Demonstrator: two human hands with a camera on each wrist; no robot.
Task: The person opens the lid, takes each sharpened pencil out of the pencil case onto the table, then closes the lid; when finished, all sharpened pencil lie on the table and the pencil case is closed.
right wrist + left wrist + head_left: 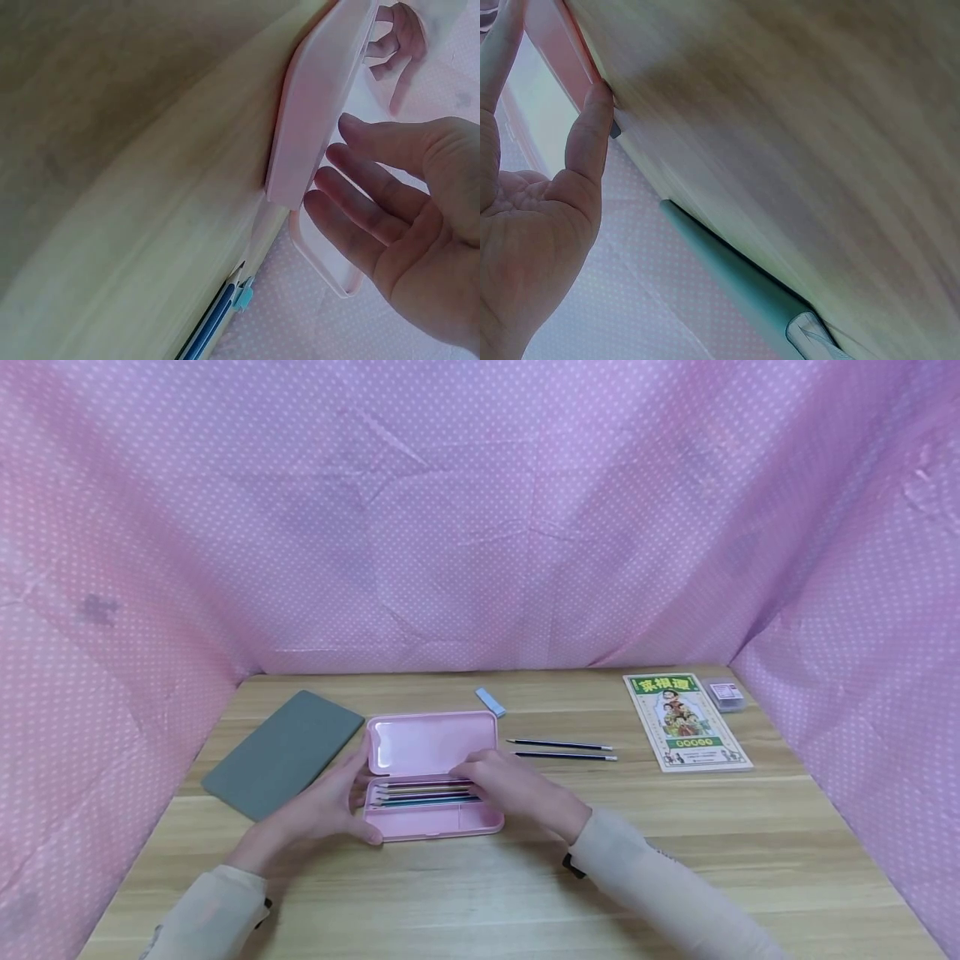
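An opened pink pencil case (pixel 416 821) lies on the table, its lid (pixel 435 743) tipped back away from the person. Several pencils (pixel 420 793) lie side by side in its rear compartment; the front compartments show bare pink. My left hand (pixel 330 806) holds the case's left end, thumb at the front corner and fingers along the left side. Over the right end is my right hand (pixel 513 783), covering the pencils' right ends. In the right wrist view its loosely bent fingers (pixel 352 214) and thumb are at the case's rim, with no object visible between them.
Two dark pencils (pixel 562 750) lie right of the case, and a light blue strip-shaped item (pixel 491 702) behind it. A grey-green notebook (pixel 285 756) is at left. An illustrated booklet (pixel 686 727) and small clear box (pixel 726 697) are at right. Pink dotted cloth (pixel 480 527) surrounds the table.
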